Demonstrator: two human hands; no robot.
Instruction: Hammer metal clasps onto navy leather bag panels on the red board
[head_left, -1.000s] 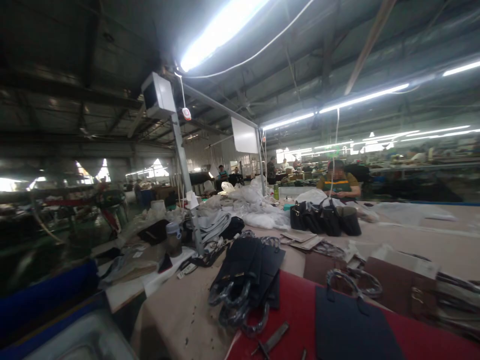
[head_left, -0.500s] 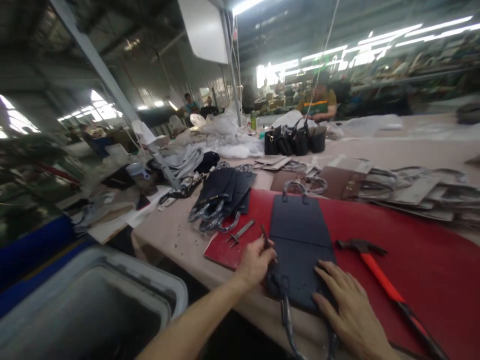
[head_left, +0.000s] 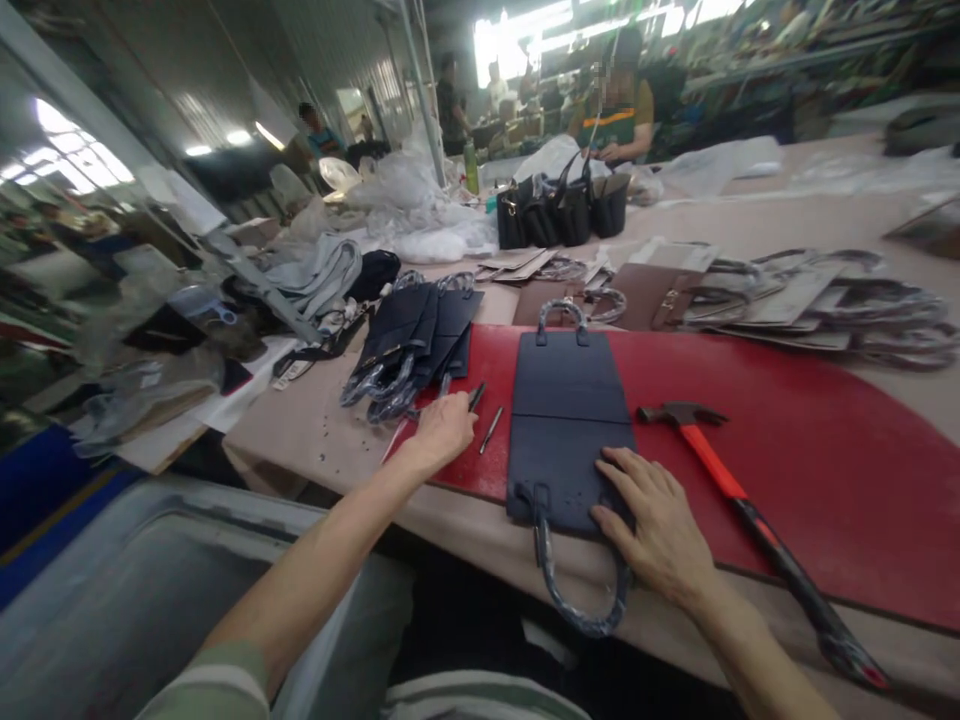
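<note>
My left hand [head_left: 446,430] is closed over a metal caliper [head_left: 478,397] at the left of the red board; only the caliper's end shows past the fingers. Beside that hand, a thin metal rod tool [head_left: 491,430] lies on the board. Under my right hand [head_left: 652,520], whose fingers are spread flat, is the lower right part of a dark blue bag panel [head_left: 570,400]. The panel lies flat, with a plastic-wrapped handle at each end; the near handle [head_left: 589,620] hangs over the table edge. A claw hammer [head_left: 712,465] with a red and black handle rests right of the panel.
The red board [head_left: 810,470] covers the near table. Dark blue bag panels [head_left: 420,325] are piled at left, brown ones [head_left: 795,295] behind. Black bags [head_left: 562,210] stand farther back, near a seated person [head_left: 619,120]. A grey bin [head_left: 202,510] is at lower left.
My left hand has put the thin rod down on the board and moved left onto the caliper. My right hand stays on the panel. The view has tilted down.
</note>
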